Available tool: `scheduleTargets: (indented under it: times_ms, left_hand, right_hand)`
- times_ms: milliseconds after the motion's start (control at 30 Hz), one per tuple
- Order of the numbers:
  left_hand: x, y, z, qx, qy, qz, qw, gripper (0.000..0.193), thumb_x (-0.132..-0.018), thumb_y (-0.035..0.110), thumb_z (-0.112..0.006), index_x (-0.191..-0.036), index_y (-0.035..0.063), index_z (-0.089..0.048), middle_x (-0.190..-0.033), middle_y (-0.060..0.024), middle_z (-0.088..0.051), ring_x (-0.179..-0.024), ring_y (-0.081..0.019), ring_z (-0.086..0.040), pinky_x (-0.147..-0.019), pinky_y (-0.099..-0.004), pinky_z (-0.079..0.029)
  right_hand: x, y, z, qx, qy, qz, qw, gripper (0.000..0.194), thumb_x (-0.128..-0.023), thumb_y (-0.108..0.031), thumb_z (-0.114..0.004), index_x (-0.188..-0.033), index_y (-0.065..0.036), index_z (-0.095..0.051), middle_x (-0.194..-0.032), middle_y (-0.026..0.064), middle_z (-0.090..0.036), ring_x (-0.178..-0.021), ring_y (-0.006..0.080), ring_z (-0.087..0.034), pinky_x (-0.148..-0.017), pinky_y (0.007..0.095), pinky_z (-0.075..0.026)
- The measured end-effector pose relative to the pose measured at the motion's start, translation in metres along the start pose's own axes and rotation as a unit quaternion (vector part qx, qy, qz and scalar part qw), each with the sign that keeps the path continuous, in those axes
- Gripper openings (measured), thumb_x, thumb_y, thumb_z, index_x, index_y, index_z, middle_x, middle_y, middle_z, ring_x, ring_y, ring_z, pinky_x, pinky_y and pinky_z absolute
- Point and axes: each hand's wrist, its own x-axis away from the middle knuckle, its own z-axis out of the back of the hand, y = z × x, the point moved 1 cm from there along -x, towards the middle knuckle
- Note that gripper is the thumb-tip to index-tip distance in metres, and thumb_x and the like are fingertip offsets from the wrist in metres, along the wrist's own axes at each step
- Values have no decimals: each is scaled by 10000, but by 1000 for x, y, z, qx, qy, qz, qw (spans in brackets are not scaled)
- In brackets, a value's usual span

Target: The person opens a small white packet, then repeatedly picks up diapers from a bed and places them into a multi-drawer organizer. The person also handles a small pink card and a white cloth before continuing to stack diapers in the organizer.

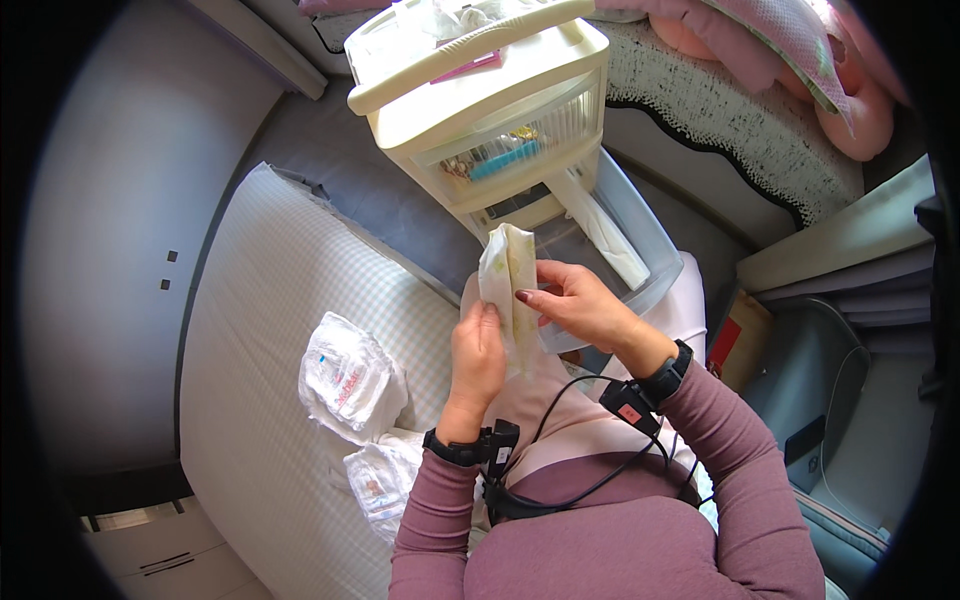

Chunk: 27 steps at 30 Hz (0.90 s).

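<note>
Upright before me is a folded white diaper (508,259) with a pale green and yellow pattern. My left hand (478,360) grips its left side, thumb on the front. My right hand (592,307) holds the right edge, its thumb laid on the front panel. Just beyond, the lowest clear plastic drawer (652,289) of a cream drawer unit (487,97) is pulled out. Inside that drawer lies a long folded white item (604,236). Two white diapers, one puffed up (349,379) and another (384,480) below it, rest on the bed to my left.
A checked sheet covers the bed (247,360) on the left. The drawer unit has a handle (472,56) and plastic bags (450,19) on top. Black cables (585,495) run between my wrist straps. A grey bin-like container (806,375) and a phone (804,441) are at right.
</note>
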Motion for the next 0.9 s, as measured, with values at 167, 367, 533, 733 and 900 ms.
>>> scheduleTargets:
  times_ms: [167, 367, 533, 733, 900]
  left_hand:
    - [-6, -14, 14, 139, 205, 86, 965, 329, -1035, 220, -425, -1108, -47, -603, -1008, -94, -659, -889, -176, -614, -819, -301, -489]
    - [0, -2, 17, 338, 91, 107, 931, 387, -1030, 246, -401, -1209, -43, -586, -1126, -112, -660, -968, -197, -651, -858, -312, -516]
    - [1, 18, 8, 360, 60, 110, 925, 421, -1022, 278, -426, -1259, -45, -558, -1185, -106, -646, -1016, -204, -644, -872, -329, -517]
    - [0, 24, 13, 204, 16, 134, 969, 466, -896, 102, -654, -1319, -15, -497, -1171, -121, -629, -1042, -222, -633, -901, -347, -518]
    - [5, 22, 13, 352, 9, 114, 929, 431, -923, 52, -603, -1333, -22, -494, -1213, -116, -622, -1065, -207, -627, -924, -344, -509]
  right_hand:
    - [-2, 4, 27, -134, 40, -32, 990, 281, -1008, -162, -512, -1216, 0, -609, -1057, 34, -676, -891, 94, -620, -783, 254, -498]
    - [7, 8, 38, -350, -20, -9, 936, 292, -1024, -127, -494, -1251, 45, -556, -1178, 120, -661, -1036, 185, -658, -922, 323, -525]
    - [2, 13, 40, -278, 9, 26, 960, 271, -1021, -120, -498, -1232, 35, -566, -1139, 90, -663, -998, 145, -639, -896, 297, -511]
    - [3, 13, 34, -103, 23, 51, 993, 244, -1016, -106, -499, -1211, 10, -590, -1065, 29, -654, -937, 87, -593, -857, 261, -489]
    - [3, 14, 31, -189, 2, 34, 981, 255, -1015, -110, -511, -1221, 15, -591, -1081, 41, -662, -954, 102, -613, -866, 267, -500]
